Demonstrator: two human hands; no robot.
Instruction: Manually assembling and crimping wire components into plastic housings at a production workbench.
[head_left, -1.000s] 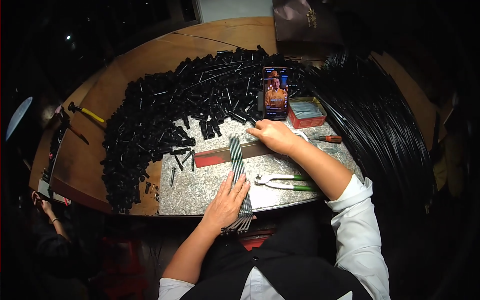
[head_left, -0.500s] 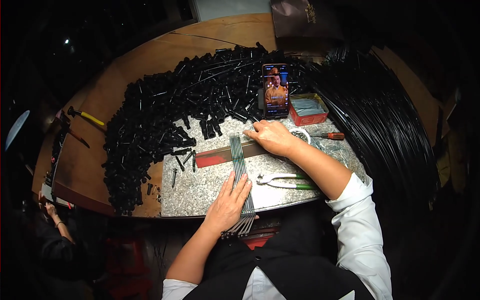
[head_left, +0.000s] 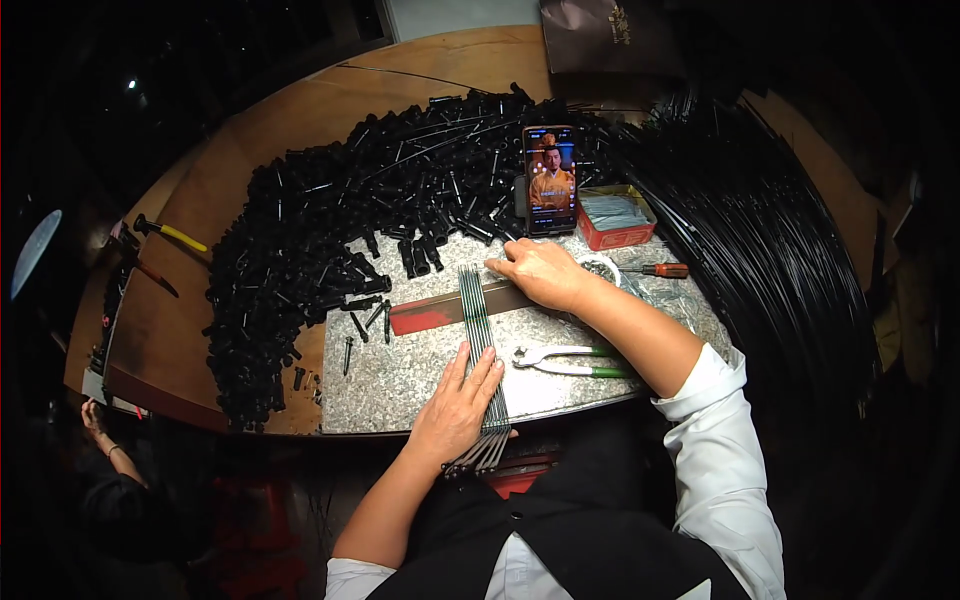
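A row of thin dark metal rods (head_left: 474, 305) lies side by side across a red and brown flat strip (head_left: 418, 314). Their lower ends jut past the near edge of the speckled stone slab (head_left: 375, 390). My left hand (head_left: 455, 412) rests flat on the rods, fingers stretched out. Over the right part of the strip is my right hand (head_left: 540, 273), its fingers bent and mostly pointing left; whatever sits under them is hidden. White-and-green pincers (head_left: 570, 361) lie on the slab below my right forearm.
Black tubular parts (head_left: 330, 200) form a large heap at the left and back. Long black rods (head_left: 760, 230) fill the right side. A propped phone (head_left: 551, 185), a red box (head_left: 617, 236) and a screwdriver (head_left: 665, 271) stand or lie nearby. A yellow-handled hammer (head_left: 180, 235) lies far left.
My hands and the rods keep their places. At the far left, another person's hand has shifted slightly.
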